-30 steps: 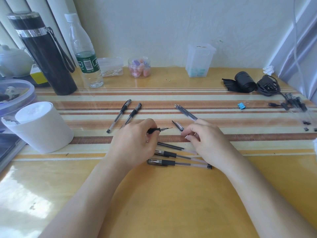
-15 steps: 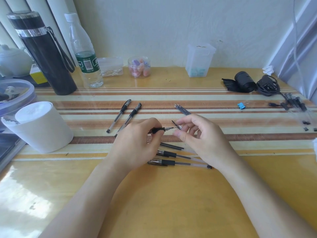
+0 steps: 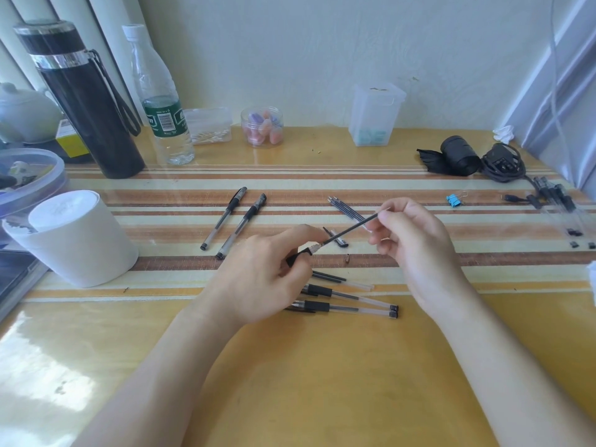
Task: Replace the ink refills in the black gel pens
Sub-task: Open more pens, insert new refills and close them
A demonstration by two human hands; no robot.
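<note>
Two bare hands work over the middle of your striped tabletop (image 3: 322, 382). Near its left edge stands a white cup (image 3: 74, 240), with a black flask (image 3: 84, 101) toward the back left corner. Your left hand (image 3: 258, 279) has its grip pinched on a black pen tip section (image 3: 298, 255); your right hand (image 3: 416, 246) pinches the far end of a thin black refill (image 3: 350, 229) (its near end meets that section). Two uncapped gel pens (image 3: 348, 303) lie just below your left hand, two capped pens (image 3: 233, 221) toward the back left, and spare refills (image 3: 346, 210) behind your right hand.
</note>
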